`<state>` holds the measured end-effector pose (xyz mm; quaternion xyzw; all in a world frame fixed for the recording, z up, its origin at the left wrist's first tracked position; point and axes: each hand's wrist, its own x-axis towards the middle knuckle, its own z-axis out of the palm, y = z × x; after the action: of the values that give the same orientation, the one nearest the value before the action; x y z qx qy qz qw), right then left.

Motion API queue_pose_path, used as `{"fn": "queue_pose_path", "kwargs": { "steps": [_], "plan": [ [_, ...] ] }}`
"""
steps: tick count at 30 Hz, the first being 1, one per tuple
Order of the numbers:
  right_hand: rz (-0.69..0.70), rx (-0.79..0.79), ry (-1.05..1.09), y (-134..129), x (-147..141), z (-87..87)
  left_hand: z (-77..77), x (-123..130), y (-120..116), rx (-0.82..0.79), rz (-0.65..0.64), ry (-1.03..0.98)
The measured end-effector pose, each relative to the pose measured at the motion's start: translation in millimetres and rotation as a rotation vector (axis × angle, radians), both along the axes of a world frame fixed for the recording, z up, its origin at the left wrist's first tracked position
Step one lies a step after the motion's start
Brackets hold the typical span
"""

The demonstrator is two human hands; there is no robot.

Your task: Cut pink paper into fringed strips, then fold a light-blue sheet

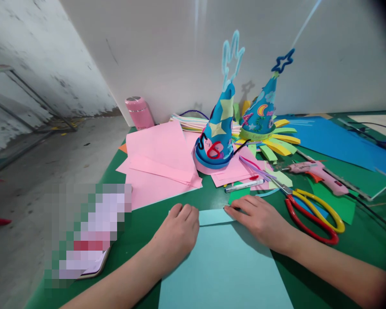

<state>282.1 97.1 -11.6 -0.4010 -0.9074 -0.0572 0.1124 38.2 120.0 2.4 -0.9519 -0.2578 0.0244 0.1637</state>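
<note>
A light blue sheet of paper (223, 266) lies on the green table in front of me, its far edge folded over in a narrow strip. My left hand (180, 227) is closed on the left end of that folded edge, fingers curled. At the right end, my right hand (260, 221) pinches the fold between thumb and fingers. Red and yellow handled scissors (312, 216) lie just right of my right hand. Beyond the hands, a white marker (244, 186) rests near green paper scraps.
Two decorated blue cone hats (223, 124) (262, 107) stand at the back. Pink paper (157, 154) lies left of them, near a pink cylinder (139, 112). A pink glue gun (321, 174) and blue sheets (344, 141) are at right. A blurred phone (96, 262) lies left.
</note>
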Motion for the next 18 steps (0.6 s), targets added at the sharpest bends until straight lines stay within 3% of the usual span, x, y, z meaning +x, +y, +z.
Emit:
{"fn": "queue_pose_path", "kwargs": {
  "steps": [6,14,18],
  "plan": [
    [-0.003,-0.184,0.052,-5,5,5.9,3.0,-4,0,-0.061,0.008,-0.017],
    [-0.038,-0.102,0.071,-11,3,2.7,-1.6,-7,-3,0.003,0.060,-0.095],
    [-0.043,-0.105,0.054,-10,1,3.9,-1.7,4,-9,-0.004,0.047,-0.176]
  ]
}}
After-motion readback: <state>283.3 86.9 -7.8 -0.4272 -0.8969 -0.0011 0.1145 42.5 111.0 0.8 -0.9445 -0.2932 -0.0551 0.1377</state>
